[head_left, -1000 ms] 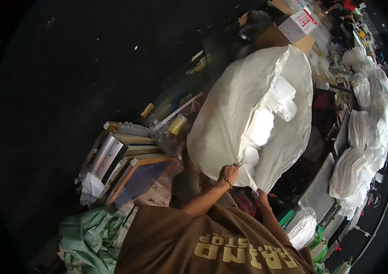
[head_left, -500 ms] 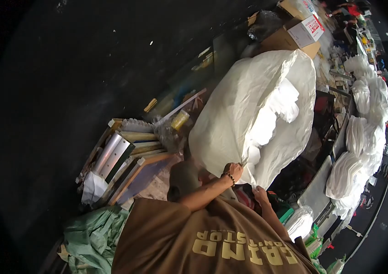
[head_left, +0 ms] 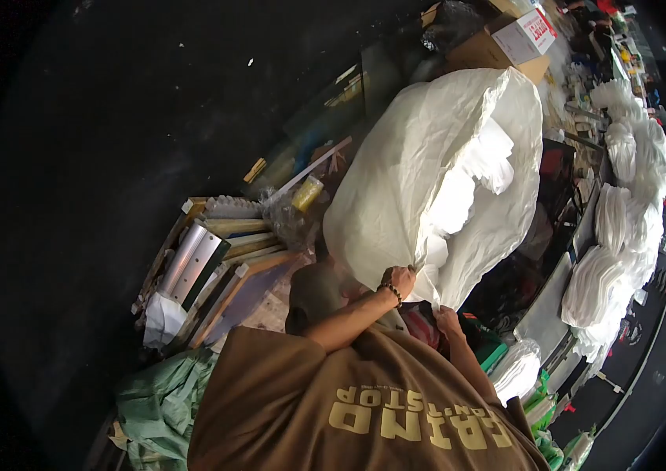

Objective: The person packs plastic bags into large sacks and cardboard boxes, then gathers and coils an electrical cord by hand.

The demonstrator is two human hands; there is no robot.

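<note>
A large white plastic sack (head_left: 384, 177) stands in front of me with its mouth gaping toward the right of the view. Inside it lie several bright white bundles (head_left: 452, 206), too overexposed to make out clearly. My left hand (head_left: 400, 279), with a beaded bracelet at the wrist, is closed on the near end of the sack's rim. Just to its right, my right hand (head_left: 447, 320) pinches another part of the same rim. A short stretch of gathered plastic runs between the two hands.
Framed boards (head_left: 243, 279) and a silver metal bar (head_left: 192, 255) lean at the left. Green sheeting (head_left: 164, 404) lies at the lower left. Stacked white bundles (head_left: 596, 286) line the right side. A cardboard box (head_left: 486, 51) sits beyond the sack.
Both hands keep their hold on the sack's rim. The whole scene has shifted slightly upward in view, and the sack's mouth keeps nearly the same shape.
</note>
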